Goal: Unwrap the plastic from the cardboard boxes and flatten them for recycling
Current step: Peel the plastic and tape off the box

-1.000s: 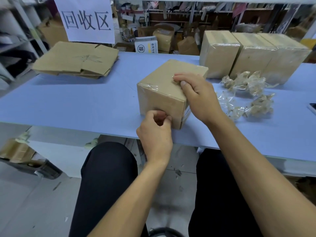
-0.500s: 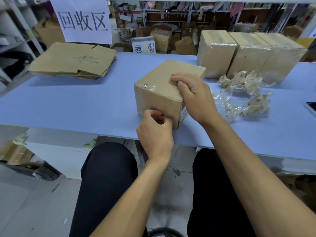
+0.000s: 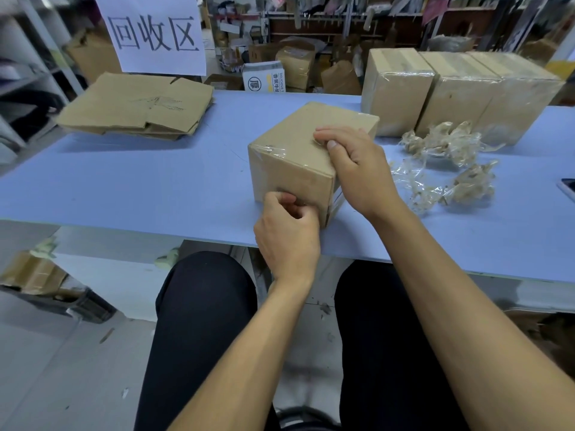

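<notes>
Landmark: the wrapped box [image 3: 298,160], sitting near the front edge of the blue table [image 3: 124,181]. Far left of the box, the flattened cardboard stack [image 3: 137,108] is lying below the paper sign [image 3: 154,34]. At the box's near face, my left hand [image 3: 287,234] is pinching the plastic film with curled fingertips. On the box's top, my right hand [image 3: 357,169] is pressing down, fingers bent, thumb alongside. Right of the box, crumpled plastic wrap [image 3: 448,163] is lying; behind it, three wrapped boxes [image 3: 457,88] are standing in a row, touching
</notes>
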